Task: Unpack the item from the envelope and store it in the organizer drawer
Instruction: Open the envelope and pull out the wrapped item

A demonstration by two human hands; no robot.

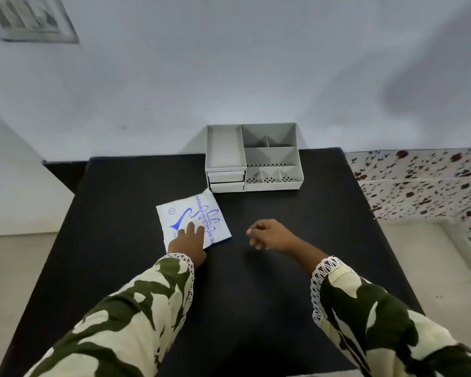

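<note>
Now left hand [188,242] flat, fingers spread, on the glossy square envelope [193,219].
Right hand [269,234] loosely curled, empty; grey plastic organizer [252,157] at twelve o'clock on matte black table [324,213].

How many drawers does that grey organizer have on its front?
2. Both sit at the organizer's lower left, under the long tray: upper drawer, lower drawer. Both look closed; none other shows.

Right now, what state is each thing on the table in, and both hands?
Envelope: flat on the table, looks unopened, left hand on it.
Organizer: upright at the far edge, both drawers shut, top compartments empty.
Left hand: fingers spread, pressing the envelope's near edge.
Right hand: loosely curled, holding nothing visible, clear of the envelope.
</note>
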